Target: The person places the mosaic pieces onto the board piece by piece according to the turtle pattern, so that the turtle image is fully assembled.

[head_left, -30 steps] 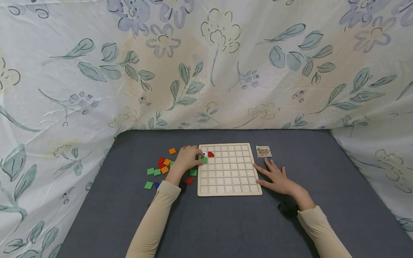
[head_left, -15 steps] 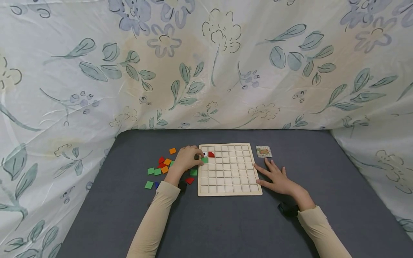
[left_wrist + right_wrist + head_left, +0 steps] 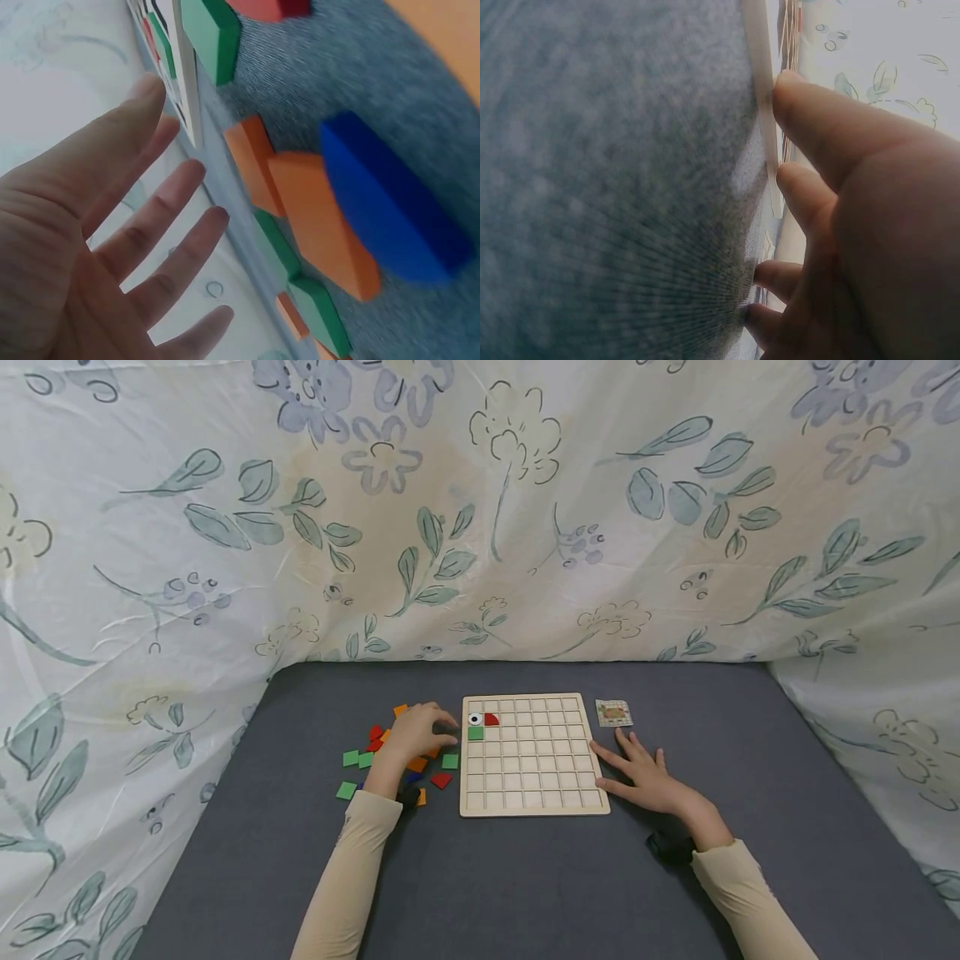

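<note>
A wooden grid board lies on the dark cloth. In its upper left cells sit a white tile with a black-and-blue dot, a red tile with a curved edge and a green square tile. My left hand hovers over loose tiles just left of the board; its fingers are spread and hold nothing in the left wrist view. Below it there lie a blue tile and an orange tile. My right hand touches the board's right edge with thumb and index finger, fingers spread.
Loose tiles lie left of the board, among them a green tile and a red tile. A small picture card lies right of the board, close to the right fingertips. A patterned curtain hangs behind the table.
My left hand has moved left, off the board's upper left corner, to above the loose tiles. The dotted tile and green tile are now uncovered. My right hand has stayed put.
</note>
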